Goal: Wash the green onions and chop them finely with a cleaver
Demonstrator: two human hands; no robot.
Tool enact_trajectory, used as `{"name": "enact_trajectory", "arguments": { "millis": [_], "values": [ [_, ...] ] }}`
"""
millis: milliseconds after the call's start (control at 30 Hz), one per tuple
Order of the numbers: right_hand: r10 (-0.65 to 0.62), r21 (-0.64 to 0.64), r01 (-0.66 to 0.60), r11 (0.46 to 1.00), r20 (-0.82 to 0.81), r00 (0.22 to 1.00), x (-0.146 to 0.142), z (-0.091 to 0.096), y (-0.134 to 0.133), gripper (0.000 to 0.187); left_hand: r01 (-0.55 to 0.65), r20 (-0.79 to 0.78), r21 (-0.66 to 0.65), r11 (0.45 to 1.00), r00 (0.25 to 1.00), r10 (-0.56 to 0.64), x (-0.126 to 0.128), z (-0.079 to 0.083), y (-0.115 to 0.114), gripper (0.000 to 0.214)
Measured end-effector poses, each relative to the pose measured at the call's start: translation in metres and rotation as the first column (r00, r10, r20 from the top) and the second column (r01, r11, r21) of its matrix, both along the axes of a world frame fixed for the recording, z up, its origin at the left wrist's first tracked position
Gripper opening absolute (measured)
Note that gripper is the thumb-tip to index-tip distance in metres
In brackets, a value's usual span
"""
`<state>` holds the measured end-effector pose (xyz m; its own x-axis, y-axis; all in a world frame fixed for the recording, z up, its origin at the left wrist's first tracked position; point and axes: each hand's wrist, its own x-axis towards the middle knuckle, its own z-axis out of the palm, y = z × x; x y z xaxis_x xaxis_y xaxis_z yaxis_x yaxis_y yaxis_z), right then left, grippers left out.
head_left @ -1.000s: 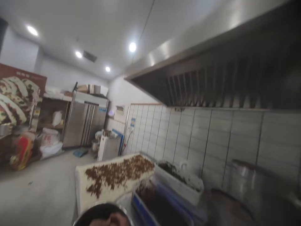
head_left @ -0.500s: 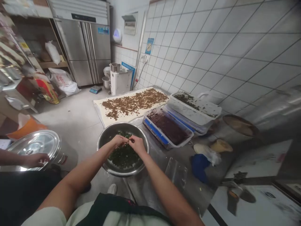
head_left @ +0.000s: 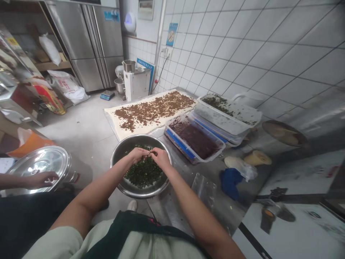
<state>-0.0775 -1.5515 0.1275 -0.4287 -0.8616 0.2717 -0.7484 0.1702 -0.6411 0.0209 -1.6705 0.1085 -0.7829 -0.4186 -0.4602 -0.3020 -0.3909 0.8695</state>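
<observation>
Over a wide steel bowl (head_left: 141,196) of chopped dark greens (head_left: 144,176), my two hands meet with fingertips close together. My left hand (head_left: 137,154) is pinched at the fingers, and my right hand (head_left: 161,158) pinches right beside it. Between them is a small dark bit, too small to name. Behind the bowl lies a pale dough sheet (head_left: 111,112) strewn with brown crumbly filling (head_left: 156,109). To the right stand a clear tub (head_left: 211,162) of dark reddish-brown paste and, behind it, a tub (head_left: 246,131) with chopped greens.
At left, another person's hand (head_left: 44,179) is over a shiny pot lid (head_left: 40,160). Right of the bowl lie a clear plastic piece (head_left: 204,189), a blue cloth (head_left: 231,181) and a cup-like container (head_left: 258,158). A scale (head_left: 107,95) and a mixer (head_left: 136,84) stand farther back.
The view has tilted down slightly. My hands stay together over the bowl, with the fingers shifted a little; the right hand sits slightly higher and farther right.
</observation>
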Motion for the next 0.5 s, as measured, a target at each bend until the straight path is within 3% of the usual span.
{"name": "enact_trajectory", "arguments": {
  "millis": [200, 300, 400, 500],
  "values": [
    [0.013, 0.001, -0.014, 1.000, -0.207, 0.978, 0.002, 0.011, -0.005, 0.012, -0.009, 0.001, -0.025, 1.000, 1.000, 0.009, -0.002, 0.012, 0.000, 0.022],
    [0.027, -0.009, -0.030, 1.000, -0.223, 0.974, 0.005, 0.017, -0.006, 0.010, -0.020, -0.049, -0.168, 0.986, 0.999, 0.012, -0.001, 0.019, -0.001, 0.017],
    [0.005, -0.071, -0.021, 0.997, -0.218, 0.976, 0.008, 0.034, -0.007, 0.011, -0.028, -0.148, -0.342, 0.939, 0.989, -0.025, 0.003, 0.037, -0.001, 0.019],
    [-0.037, -0.184, -0.004, 0.983, -0.218, 0.975, 0.012, 0.060, -0.005, 0.013, -0.061, -0.282, -0.410, 0.910, 0.957, -0.063, 0.012, 0.063, 0.000, 0.024]
  ]
}}
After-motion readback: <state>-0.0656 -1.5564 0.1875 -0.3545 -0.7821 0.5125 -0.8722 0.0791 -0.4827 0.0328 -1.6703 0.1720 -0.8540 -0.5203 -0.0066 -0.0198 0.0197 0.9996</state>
